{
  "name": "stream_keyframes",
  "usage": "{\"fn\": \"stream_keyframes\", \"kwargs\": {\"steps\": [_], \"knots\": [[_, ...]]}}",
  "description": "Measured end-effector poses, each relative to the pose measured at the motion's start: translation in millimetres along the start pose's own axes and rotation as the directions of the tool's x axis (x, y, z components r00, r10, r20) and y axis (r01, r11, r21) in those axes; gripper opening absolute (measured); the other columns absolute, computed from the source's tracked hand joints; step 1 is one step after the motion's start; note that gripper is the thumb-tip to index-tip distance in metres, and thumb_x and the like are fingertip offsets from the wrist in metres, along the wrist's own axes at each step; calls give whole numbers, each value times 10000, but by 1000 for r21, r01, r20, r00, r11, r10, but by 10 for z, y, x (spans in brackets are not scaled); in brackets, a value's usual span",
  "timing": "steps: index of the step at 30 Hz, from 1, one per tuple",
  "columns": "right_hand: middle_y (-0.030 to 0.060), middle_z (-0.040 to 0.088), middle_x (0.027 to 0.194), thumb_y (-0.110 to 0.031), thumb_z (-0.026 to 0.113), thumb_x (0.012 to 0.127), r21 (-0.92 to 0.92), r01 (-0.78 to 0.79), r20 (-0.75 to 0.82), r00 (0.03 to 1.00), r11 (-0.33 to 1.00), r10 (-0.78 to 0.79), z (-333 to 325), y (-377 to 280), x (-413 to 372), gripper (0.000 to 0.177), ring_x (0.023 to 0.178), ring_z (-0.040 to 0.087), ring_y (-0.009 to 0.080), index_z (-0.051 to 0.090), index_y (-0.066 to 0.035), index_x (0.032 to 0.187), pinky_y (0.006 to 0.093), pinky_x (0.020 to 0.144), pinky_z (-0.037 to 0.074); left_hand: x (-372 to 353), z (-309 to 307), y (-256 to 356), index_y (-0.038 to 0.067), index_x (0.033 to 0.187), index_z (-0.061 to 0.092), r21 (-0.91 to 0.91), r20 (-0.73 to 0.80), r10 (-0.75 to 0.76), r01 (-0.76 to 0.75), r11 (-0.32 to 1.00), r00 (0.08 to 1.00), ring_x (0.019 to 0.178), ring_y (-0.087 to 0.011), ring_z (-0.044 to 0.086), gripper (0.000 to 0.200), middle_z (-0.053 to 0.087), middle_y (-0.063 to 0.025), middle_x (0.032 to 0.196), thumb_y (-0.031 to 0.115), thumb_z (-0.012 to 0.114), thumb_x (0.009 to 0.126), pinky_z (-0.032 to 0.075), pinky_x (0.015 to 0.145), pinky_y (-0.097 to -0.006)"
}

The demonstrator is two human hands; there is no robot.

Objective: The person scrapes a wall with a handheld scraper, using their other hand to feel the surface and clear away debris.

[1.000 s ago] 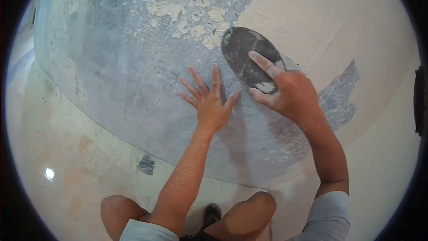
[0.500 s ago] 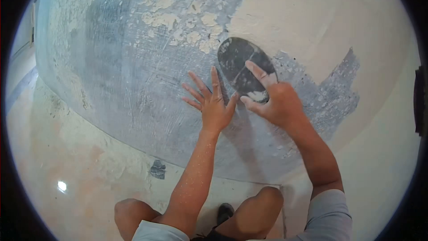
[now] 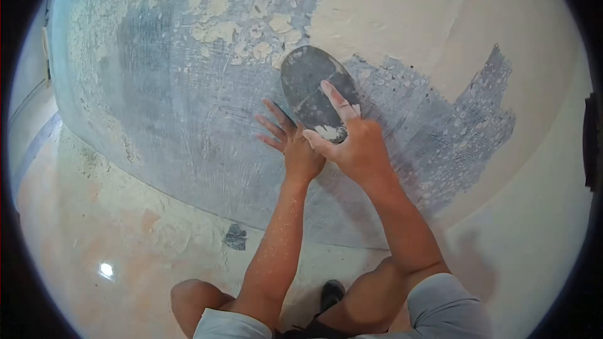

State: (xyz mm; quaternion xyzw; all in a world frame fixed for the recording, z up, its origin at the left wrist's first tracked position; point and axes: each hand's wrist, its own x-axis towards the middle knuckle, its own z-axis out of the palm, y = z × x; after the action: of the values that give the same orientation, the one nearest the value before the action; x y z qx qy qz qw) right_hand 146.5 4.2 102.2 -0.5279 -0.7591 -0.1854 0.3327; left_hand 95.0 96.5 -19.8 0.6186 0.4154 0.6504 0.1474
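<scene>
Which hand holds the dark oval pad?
The right hand, pressing the pad to the wall; the left hand lies flat on the wall, fingers spread, holding nothing.

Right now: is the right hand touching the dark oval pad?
Touching. Head view: the right hand lays forefinger and thumb directly on the dark oval pad.

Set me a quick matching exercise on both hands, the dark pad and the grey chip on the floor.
Things:
1 left hand
2 right hand
3 dark oval pad
4 grey chip

States:
A lies on the dusty floor
B flat on the grey wall, fingers spread
C grips the pad, forefinger along it
D pressed to the wall beside the cream paint

Pairs: 1-B, 2-C, 3-D, 4-A.
</scene>
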Motion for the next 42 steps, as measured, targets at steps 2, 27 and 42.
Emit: {"fn": "stream_keyframes", "kwargs": {"steps": [2, 27, 42], "knots": [[296, 710, 1017, -379, 820, 793, 28, -56, 6, 998, 998, 56, 50, 42, -141, 863, 779, 717, 423, 457, -165, 1546, 459, 688, 589, -25, -5, -39, 245, 1638, 270, 18, 7, 15, -15, 1000, 1000, 1471, -615, -224, 810, -214, -239, 1682, 452, 619, 937, -107, 1059, -829], [263, 445, 1555, -225, 894, 698, -192, 267, -284, 906, 944, -314, 74, 188, -146, 685, 1308, 591, 410, 675, -34, 1318, 415, 973, 573, -11, 40, -52, 260, 1671, 100, 46, 4, 14, -14, 999, 1000, 1464, -627, -235, 990, -199, -284, 1673, 378, 671, 872, -149, 1025, -833], [114, 625, 1422, -175, 907, 708, -147, 128, -268, 949, 981, -164, 22, -11, -17, 621, 1175, 694, 293, 701, -37, 1277, 375, 929, 597, -12, 36, -51, 256, 1675, 53, 30, 24, -2, 1, 1000, 1000, 1462, -622, -248, 974, -198, -284, 1675, 378, 633, 902, -160, 1024, -824]]}}
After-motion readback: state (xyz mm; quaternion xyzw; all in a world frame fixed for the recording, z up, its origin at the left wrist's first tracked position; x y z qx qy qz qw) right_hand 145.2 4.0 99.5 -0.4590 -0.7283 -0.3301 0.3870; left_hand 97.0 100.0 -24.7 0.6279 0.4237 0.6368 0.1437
